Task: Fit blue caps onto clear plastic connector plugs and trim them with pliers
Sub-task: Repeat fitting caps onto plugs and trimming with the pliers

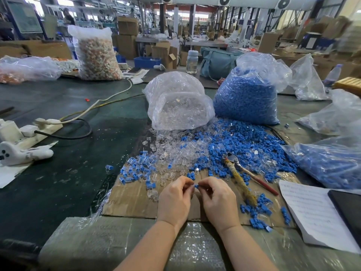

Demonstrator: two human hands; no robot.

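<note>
Two bags are standing at frame centre, the bag of plugs (178,100) left of the bag of caps (248,94). The pliers (248,176) are lying on the cardboard (129,200), lower right of them.

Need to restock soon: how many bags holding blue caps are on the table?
2: a tall full bag of blue caps behind the loose pile, and another bag at the right edge, partly cut off.

Green table (58,106): cardboard sheet (132,200), bags, power strip (39,128).
</note>
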